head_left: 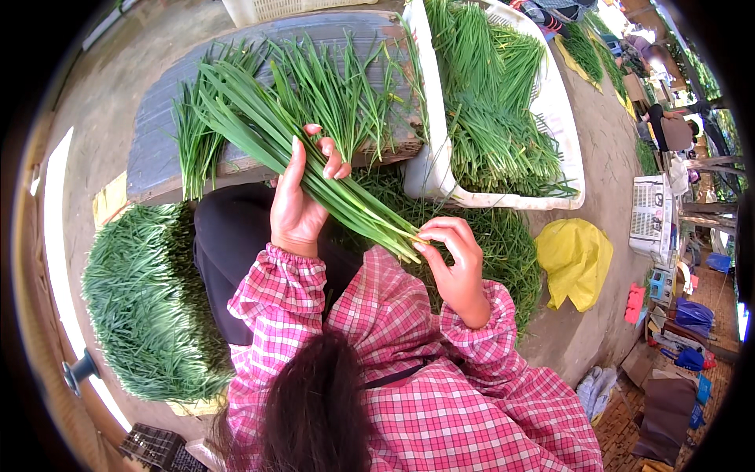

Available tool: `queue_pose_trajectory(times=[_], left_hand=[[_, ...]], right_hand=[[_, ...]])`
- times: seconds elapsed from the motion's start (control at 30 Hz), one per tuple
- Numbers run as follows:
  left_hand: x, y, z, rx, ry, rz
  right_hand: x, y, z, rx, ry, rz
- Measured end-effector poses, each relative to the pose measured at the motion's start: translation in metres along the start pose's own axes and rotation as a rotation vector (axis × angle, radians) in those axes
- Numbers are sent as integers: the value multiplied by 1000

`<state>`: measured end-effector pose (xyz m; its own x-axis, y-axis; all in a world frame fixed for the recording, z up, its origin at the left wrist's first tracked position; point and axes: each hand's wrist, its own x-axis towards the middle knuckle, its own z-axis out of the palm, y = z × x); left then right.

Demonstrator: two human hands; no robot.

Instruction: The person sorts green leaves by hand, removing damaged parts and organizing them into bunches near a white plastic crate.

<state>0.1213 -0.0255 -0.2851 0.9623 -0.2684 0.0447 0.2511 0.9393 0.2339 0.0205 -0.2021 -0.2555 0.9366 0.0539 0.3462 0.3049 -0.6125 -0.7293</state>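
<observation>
My left hand [303, 189] is closed around the middle of a bunch of garlic chives [255, 126], its leaves pointing up and left. At the pale stem ends of that bunch, my right hand [456, 263] pinches with thumb and forefinger; a thin yellowish strand shows at the fingertips. Beyond the hands, more loose chives [338, 94] lie on a grey board [161, 118], some hanging over its front edge. To the right of the board, a white plastic crate [515, 200] is filled with chives [495, 102].
A large stack of chives [149, 307] stands at my left. Loose greens [503, 252] lie in a heap below the crate. A yellow sack [574, 259] is on the floor to the right. Farther right are a white basket [651, 216], a red object [634, 303] and people [668, 130] seated.
</observation>
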Motion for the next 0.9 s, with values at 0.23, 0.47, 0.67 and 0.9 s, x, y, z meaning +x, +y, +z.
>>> queue_pose_trajectory(times=[0.23,0.47,0.67,0.9], left_hand=[[1,-1,-3,-25,14,-17],[1,1,-4,-42,22,-13],[1,1,-1,-29,69,-6],[2,3,-3,-74,106,6]], right_hand=[[-5,-1,-6,-65,1,-2],[-8,2,-17,-103,35,31],[-16,8,-26,-93,12,94],[-22,9,-41,-33,-43,162]])
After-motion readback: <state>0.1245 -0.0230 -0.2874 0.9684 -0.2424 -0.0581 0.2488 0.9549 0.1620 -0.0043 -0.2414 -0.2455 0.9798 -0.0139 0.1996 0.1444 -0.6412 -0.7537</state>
